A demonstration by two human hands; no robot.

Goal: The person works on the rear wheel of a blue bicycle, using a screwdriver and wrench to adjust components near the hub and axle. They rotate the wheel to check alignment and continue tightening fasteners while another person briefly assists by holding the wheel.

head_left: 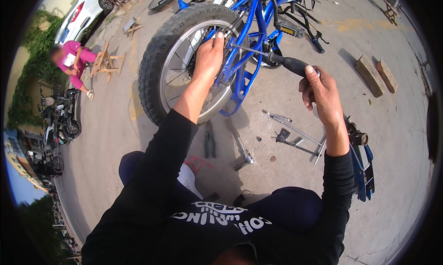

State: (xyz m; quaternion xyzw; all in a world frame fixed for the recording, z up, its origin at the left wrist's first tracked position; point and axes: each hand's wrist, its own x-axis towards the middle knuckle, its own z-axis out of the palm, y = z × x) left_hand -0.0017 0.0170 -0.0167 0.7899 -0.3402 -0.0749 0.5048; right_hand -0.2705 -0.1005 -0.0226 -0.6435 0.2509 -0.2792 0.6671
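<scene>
A blue bicycle [259, 22] lies on the ground in front of me, its knobby-tyred wheel [154, 64] toward me. My right hand [324, 89] is closed on the black handle of a screwdriver [288, 63]. The screwdriver's metal shaft points left, and its tip meets the blue frame by the wheel hub. Close to that tip, my left hand [208, 57] reaches over the spokes with its thumb up. Its other fingers curl out of sight beside the frame, so what they grip is hidden.
Pliers [210, 140], a hammer [243, 149] and a metal bracket [300, 142] lie on the concrete near my knees. Wooden blocks [370, 75] sit to the right. Far left, a person in pink [76, 57] sits by a wooden stool [107, 62], with parked motorbikes [62, 122] nearby.
</scene>
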